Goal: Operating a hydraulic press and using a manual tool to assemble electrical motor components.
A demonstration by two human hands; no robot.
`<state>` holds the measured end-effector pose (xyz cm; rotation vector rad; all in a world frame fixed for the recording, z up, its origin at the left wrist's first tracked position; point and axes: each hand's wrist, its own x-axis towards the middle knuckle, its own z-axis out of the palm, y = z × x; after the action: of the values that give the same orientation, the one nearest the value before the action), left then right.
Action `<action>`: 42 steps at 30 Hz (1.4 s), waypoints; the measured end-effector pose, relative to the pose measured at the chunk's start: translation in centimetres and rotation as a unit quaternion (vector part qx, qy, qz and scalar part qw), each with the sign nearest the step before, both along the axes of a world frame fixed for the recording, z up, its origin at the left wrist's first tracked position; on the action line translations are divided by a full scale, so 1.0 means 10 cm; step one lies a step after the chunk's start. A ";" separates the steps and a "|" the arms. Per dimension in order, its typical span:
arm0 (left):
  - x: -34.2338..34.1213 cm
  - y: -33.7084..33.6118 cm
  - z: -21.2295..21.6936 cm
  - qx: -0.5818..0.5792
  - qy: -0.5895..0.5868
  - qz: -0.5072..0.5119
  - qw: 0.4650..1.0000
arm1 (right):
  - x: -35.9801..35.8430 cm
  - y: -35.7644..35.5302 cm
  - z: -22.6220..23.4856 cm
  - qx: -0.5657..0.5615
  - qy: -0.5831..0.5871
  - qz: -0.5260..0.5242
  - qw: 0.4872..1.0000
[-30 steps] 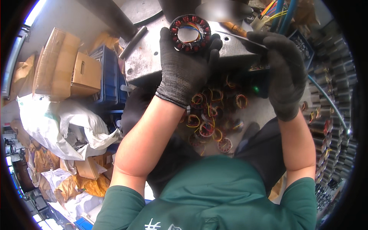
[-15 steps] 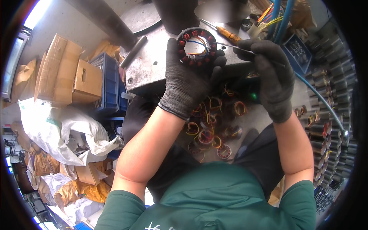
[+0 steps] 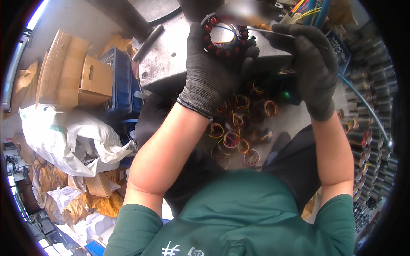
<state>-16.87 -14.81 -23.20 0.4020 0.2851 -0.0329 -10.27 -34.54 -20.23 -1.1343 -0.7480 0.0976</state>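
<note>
My left hand [image 3: 209, 70], in a dark grey knit glove, is closed around a motor stator [image 3: 208, 37]. This is a dark ring with red copper windings, and blue, yellow and dark lead wires cross its opening. My gloved right hand [image 3: 314, 64] grips a thin metal rod tool [image 3: 273, 32] between thumb and fingers. The rod's far end reaches the right rim of the stator; exact contact is too small to tell. Both hands are raised over the near edge of a grey metal machine table [image 3: 164, 64].
Several wound stators [image 3: 231, 139] lie on the floor between my legs. Cardboard boxes [image 3: 96, 81], a blue crate [image 3: 121, 81] and white sacks [image 3: 47, 141] are stacked at left. Rows of metal cylinders [image 3: 371, 111] stand at right, past a blue hose [image 3: 363, 100]. A round bar [image 3: 148, 42] lies on the table.
Both hands have moved up and farther over the table, carrying the stator and the rod tool. The wooden-handled tool on the table is now mostly hidden. Both grips stay the same.
</note>
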 end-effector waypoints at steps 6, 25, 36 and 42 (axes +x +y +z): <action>0.01 0.12 -0.12 -0.075 -0.075 -0.070 0.992 | 0.04 -0.01 -0.01 0.005 0.004 0.010 1.000; -0.03 0.12 -0.01 -0.078 -0.100 -0.083 0.988 | 0.12 -0.09 -0.09 -0.053 -0.125 0.006 0.991; 0.01 0.03 0.06 -0.052 -0.026 -0.006 0.998 | -0.19 0.14 -0.10 -0.067 -0.071 -0.090 0.991; 0.04 0.08 -0.04 -0.071 -0.059 -0.040 0.995 | -0.11 0.10 -0.13 -0.158 -0.209 -0.064 0.963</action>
<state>-16.43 -14.04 -23.63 0.2723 0.1491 -0.1080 -11.39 -33.51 -21.57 -1.5302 -1.0564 -0.1417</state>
